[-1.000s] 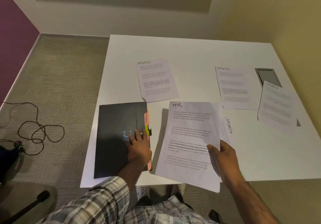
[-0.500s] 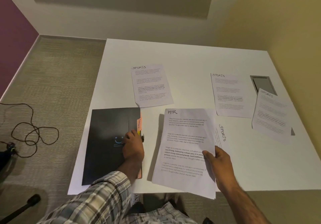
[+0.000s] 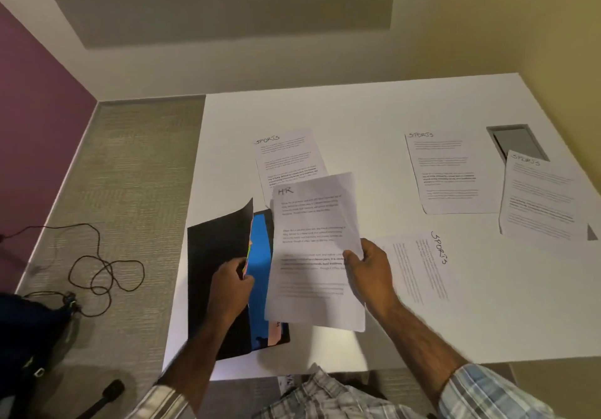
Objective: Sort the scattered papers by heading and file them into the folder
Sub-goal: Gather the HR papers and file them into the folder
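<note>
A sheaf headed "HR" (image 3: 312, 249) is pinched in the right hand (image 3: 369, 272) over the black folder (image 3: 218, 275) at the table's (image 3: 374, 109) near-left edge; its cover is gripped, apparently by tabs, in the left hand (image 3: 231, 285). "SPORTS" sheets (image 3: 445, 171) lie beyond.

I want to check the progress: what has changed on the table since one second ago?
The left hand, earlier flat on the closed black folder, now lifts its cover open by the tabbed edge, showing a blue divider. The right hand has carried the HR sheets left, over the folder. The four SPORTS sheets lie as before.
</note>
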`<move>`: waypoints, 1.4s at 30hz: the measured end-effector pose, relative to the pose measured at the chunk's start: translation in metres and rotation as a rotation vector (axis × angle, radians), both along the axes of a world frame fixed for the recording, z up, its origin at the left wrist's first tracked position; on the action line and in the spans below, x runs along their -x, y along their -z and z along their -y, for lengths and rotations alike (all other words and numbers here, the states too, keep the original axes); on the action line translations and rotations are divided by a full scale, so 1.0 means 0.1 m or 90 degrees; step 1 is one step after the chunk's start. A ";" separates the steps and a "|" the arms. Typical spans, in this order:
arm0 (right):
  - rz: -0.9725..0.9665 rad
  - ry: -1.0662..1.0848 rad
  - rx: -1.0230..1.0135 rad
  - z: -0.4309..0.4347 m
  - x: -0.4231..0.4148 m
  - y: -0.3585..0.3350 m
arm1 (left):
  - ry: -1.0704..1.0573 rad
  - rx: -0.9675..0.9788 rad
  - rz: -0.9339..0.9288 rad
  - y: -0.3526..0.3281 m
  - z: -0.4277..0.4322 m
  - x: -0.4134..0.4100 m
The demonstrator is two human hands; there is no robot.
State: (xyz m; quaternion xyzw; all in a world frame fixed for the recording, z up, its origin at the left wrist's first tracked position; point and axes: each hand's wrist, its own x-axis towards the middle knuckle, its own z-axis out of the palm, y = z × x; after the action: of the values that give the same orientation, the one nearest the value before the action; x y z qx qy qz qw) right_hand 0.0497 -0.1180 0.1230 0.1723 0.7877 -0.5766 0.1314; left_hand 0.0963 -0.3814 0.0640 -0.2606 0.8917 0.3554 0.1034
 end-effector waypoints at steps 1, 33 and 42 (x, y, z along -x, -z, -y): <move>0.002 -0.019 -0.005 0.08 0.00 0.04 | -0.010 -0.012 -0.008 -0.03 0.01 0.01; 0.109 -0.391 -0.135 1.48 0.30 0.50 | 0.019 -0.019 -0.100 -0.22 -0.11 0.25; 0.132 -0.451 -0.162 1.42 0.33 0.72 | 0.084 -0.022 -0.079 -0.16 -0.20 0.25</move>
State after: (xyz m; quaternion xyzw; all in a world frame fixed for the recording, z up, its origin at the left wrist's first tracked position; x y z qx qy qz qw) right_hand 0.0168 -0.2603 0.0508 -0.0382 0.8461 -0.3728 0.3790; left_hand 0.0718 -0.3618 0.0804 -0.1772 0.9053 0.3784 0.0758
